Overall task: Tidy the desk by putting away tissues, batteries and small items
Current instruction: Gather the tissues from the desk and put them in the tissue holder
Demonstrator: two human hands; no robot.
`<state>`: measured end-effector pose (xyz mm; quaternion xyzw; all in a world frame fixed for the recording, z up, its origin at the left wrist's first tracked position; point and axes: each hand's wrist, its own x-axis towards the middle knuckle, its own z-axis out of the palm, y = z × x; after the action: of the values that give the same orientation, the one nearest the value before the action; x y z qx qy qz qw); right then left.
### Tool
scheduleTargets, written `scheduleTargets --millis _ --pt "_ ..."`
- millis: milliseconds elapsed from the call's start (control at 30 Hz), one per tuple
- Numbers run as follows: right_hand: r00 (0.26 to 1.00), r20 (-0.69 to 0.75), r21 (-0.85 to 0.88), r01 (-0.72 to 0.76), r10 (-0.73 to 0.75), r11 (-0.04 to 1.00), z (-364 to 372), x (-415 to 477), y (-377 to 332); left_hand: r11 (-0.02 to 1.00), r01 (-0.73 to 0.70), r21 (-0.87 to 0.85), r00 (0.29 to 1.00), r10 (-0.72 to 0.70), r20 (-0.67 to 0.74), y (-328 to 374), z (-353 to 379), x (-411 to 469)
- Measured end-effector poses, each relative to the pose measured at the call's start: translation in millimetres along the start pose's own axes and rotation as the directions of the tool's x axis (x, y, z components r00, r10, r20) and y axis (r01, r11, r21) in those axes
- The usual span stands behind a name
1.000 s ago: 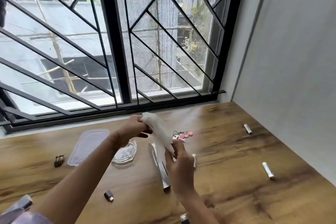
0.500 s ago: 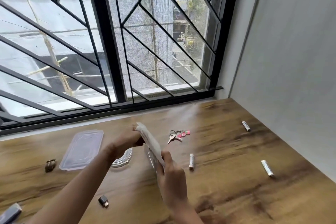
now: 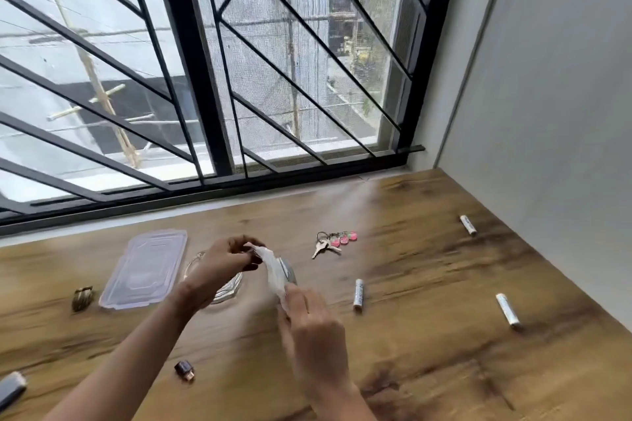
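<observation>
- The left hand [image 3: 227, 258] pinches the top end of the tissue [image 3: 272, 268] with curled fingertips, and the right hand [image 3: 313, 321] grips the lower end.
- The tissue is stretched between them above the desk [image 3: 427, 369], over what looks like a glass dish [image 3: 229, 289], though blur makes that hard to tell.
- To do this well, I'd bring both ends together gently and fold it small without tearing it.
- The nearest battery [image 3: 358, 294] and the keys [image 3: 333, 243] lie off to the right, not yet put away.
</observation>
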<state>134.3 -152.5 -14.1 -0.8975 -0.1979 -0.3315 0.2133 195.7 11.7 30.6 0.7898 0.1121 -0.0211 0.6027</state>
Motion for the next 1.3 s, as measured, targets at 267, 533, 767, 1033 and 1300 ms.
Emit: scheduleTargets --millis 267,533,767,1033,1300 --pt "0.994 0.079 0.203 -0.087 0.072 0.975 3.6 -7.9 10.6 0.999 -0.028 0.040 1.000 0.028 0.007 0.9 5.6 0.5" --pt "0.974 0.129 0.287 -0.216 0.186 0.933 -4.3 -16.1 14.7 0.999 -0.031 -0.025 0.975 0.025 -0.219 -9.5 6.1 -12.8" --pt "0.856 0.411 0.339 -0.461 0.312 0.820 3.1 -30.1 6.8 0.948 0.032 -0.315 0.953 -0.124 -0.276 -35.2 40.4 -61.0" --pt "0.774 0.447 0.289 -0.599 0.448 0.747 7.1 -26.1 -2.0 0.945 0.116 -0.305 0.993 -0.115 0.021 -44.4 52.9 -82.6" --pt "0.763 0.386 0.282 -0.632 0.518 0.722 4.1 -19.1 -12.2 0.959 0.089 -0.271 0.981 -0.037 0.193 -44.2 51.7 -86.4"
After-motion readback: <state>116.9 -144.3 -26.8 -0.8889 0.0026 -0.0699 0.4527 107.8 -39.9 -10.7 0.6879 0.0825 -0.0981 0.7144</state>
